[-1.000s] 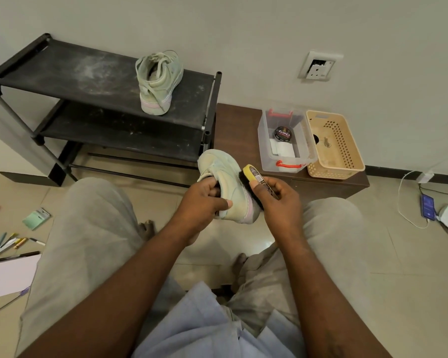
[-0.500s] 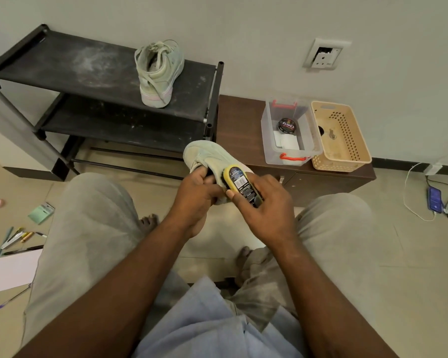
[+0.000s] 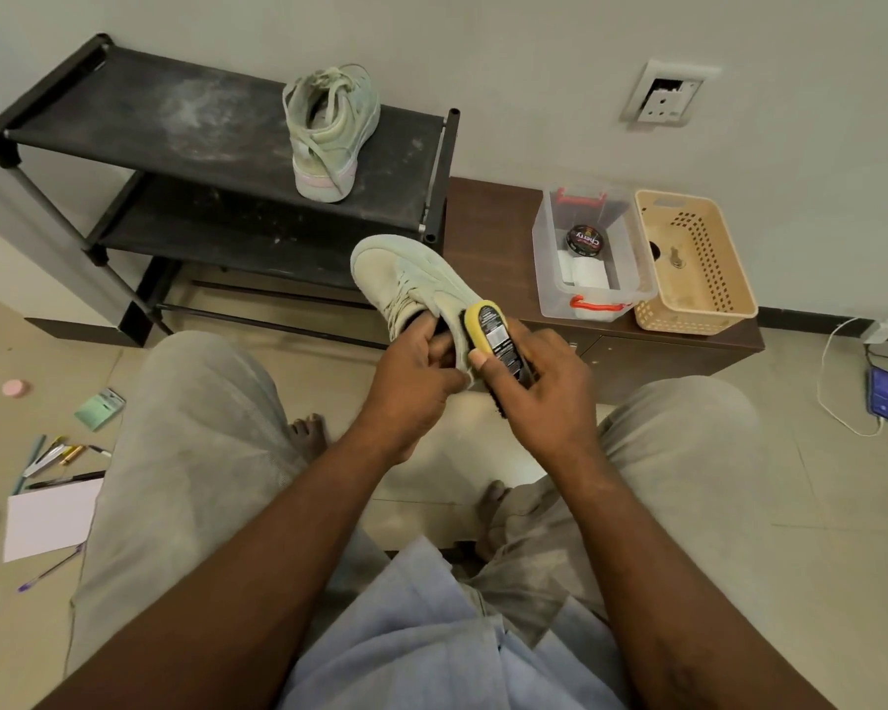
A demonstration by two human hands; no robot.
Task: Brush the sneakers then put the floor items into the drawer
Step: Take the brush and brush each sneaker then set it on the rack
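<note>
**Brush on the sneaker, both hands busy**

Both hands are up in front of the knees. The left hand [image 3: 416, 371] grips the pale green sneaker [image 3: 411, 279] at its opening, fingers curled into the collar, and the toe points up and away from the hand. The right hand [image 3: 539, 381] is wrapped round the brush [image 3: 488, 330], with the thumb laid along its yellow back. The dark bristles face the sneaker's side, just beside the left hand's knuckles. The two hands are almost touching, with the shoe caught between them.

Beyond the left hand, the second sneaker [image 3: 329, 130] stands heel towards us on the top shelf of a black shoe rack [image 3: 124, 115].

Beyond the right hand sits a low brown cabinet [image 3: 488, 222]. On it are a clear box [image 3: 547, 279] holding a polish tin [image 3: 585, 239] and, touching that box on its far side, a tan basket [image 3: 688, 320].

Well out to the left of the left hand, the floor items lie scattered:
- a cluster of pens [image 3: 55, 456]
- a sheet of paper [image 3: 50, 520]
- a green packet [image 3: 99, 409]
- a pink disc [image 3: 15, 387]
- a purple pen [image 3: 50, 573], nearest to us

Far to the right of the right hand, a phone [image 3: 883, 392] lies on the tiles with a white cable attached.
</note>
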